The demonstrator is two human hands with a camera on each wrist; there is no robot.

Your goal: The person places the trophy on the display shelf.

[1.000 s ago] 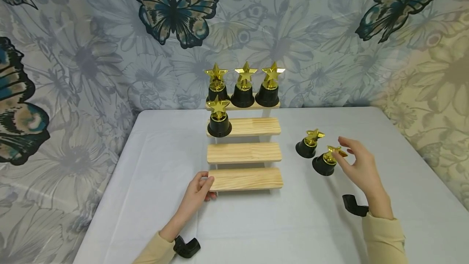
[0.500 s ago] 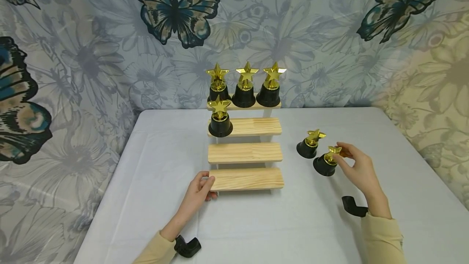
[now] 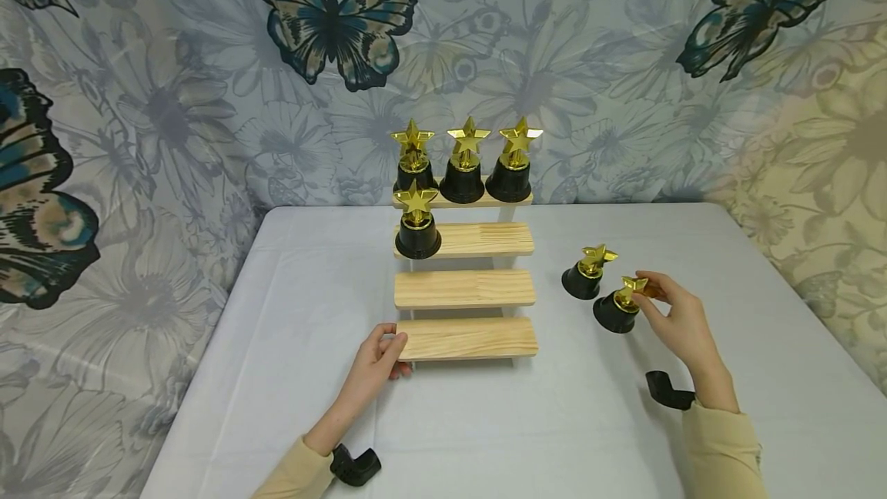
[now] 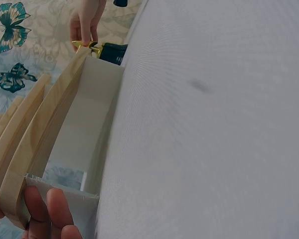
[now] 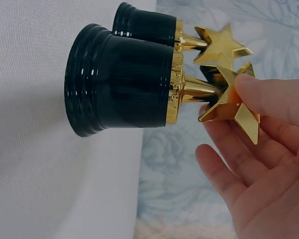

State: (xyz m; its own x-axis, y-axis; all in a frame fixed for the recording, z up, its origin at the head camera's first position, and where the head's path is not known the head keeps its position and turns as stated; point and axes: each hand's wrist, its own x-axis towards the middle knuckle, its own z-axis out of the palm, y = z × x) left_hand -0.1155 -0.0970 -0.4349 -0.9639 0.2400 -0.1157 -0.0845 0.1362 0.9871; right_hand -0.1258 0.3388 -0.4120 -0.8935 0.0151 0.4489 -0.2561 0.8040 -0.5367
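Note:
My right hand [image 3: 675, 322] pinches the gold star of a star trophy [image 5: 134, 82] between thumb and fingers; its black base stands on the table. Just behind it is another star trophy [image 3: 583, 280]. My left hand [image 3: 377, 360] grips the left end of the lowest board of a wooden tiered shelf [image 3: 467, 339], thumb on top and fingers below, as the left wrist view also shows. On the top tier stand three trophies, the middle one [image 3: 462, 175] among them. One more trophy [image 3: 417, 233] sits at the left end of the second tier.
A white cloth covers the table [image 3: 277, 291]. Behind it hangs a butterfly-patterned backdrop [image 3: 333, 21], with its folds reaching round both sides. The two lower tiers, such as the third board [image 3: 464, 289], lie between my hands and the upper trophies.
My right hand has moved slightly left and closed its fingers onto the star of the nearer trophy. The left hand keeps its grip on the shelf.

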